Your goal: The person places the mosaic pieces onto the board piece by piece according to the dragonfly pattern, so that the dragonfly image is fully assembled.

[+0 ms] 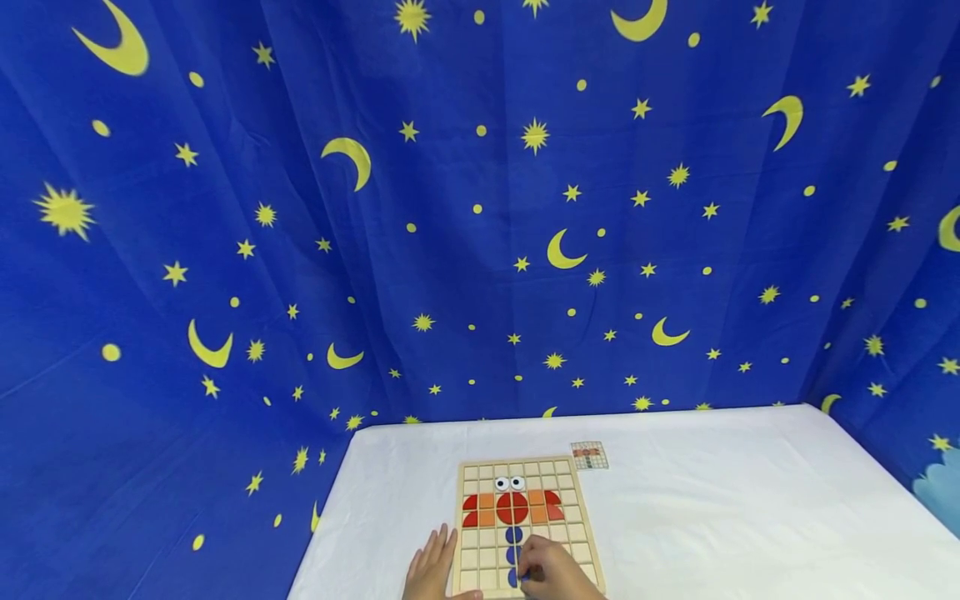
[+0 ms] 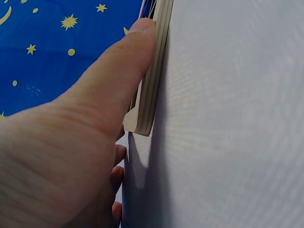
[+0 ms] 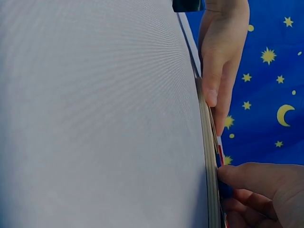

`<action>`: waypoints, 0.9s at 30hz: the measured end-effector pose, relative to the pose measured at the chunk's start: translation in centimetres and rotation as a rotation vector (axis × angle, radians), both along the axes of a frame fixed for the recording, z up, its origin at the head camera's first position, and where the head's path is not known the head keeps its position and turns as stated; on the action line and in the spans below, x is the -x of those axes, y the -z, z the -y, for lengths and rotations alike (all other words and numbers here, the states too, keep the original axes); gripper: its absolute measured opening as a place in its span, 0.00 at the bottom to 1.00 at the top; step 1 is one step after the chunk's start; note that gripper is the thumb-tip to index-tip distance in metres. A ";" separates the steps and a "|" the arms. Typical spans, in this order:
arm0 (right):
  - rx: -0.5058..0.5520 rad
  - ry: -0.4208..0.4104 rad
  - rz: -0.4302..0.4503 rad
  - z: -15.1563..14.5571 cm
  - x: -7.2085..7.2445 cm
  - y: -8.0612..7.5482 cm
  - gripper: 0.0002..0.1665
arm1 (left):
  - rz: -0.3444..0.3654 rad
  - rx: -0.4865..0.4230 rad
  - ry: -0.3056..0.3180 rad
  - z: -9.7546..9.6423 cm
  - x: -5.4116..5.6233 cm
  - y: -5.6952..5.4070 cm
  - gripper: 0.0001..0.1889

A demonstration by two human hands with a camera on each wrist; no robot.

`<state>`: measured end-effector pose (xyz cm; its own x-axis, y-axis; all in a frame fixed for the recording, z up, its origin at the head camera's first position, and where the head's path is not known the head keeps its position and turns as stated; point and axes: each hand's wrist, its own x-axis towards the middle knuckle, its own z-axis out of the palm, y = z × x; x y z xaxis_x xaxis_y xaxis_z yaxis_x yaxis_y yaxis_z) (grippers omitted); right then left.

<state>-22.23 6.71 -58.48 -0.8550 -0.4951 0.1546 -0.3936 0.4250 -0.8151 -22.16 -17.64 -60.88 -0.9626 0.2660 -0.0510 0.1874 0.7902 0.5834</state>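
A wooden grid board (image 1: 472, 472) lies on the white table with colored pieces in its cells. Two round eye pieces (image 1: 509, 483) sit above a red disc (image 1: 512, 507), with orange squares (image 1: 486, 501) and red rounded pieces (image 1: 553, 511) to its sides. Below runs a column of blue rounded pieces (image 1: 513, 535). My right hand (image 1: 553, 571) pinches a blue piece (image 3: 226, 191) at the lower part of this column; the fingers partly hide it. Along the board's lower left, my left hand (image 1: 431, 569) rests with fingers extended, its thumb (image 2: 137, 42) on the near edge.
A small card (image 1: 589, 455) printed with a similar pattern on a grid lies just beyond the board's far right corner. White cloth covers the table (image 1: 712, 500). Blue curtains (image 1: 450, 275) with yellow moons and stars stand behind and at both sides.
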 end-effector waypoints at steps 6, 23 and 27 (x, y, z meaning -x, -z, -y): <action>-0.035 -0.005 -0.033 0.0 0.0 0.0 0.04 | 0.023 -0.006 -0.003 0.0 0.1 -0.2 0.55; -0.019 -0.004 -0.075 -0.4 0.0 0.2 0.09 | 0.059 -0.013 -0.004 0.0 0.3 -0.3 0.55; -0.020 0.039 -0.053 -0.9 0.1 0.0 0.10 | 0.068 -0.009 -0.007 0.0 0.3 -0.4 0.55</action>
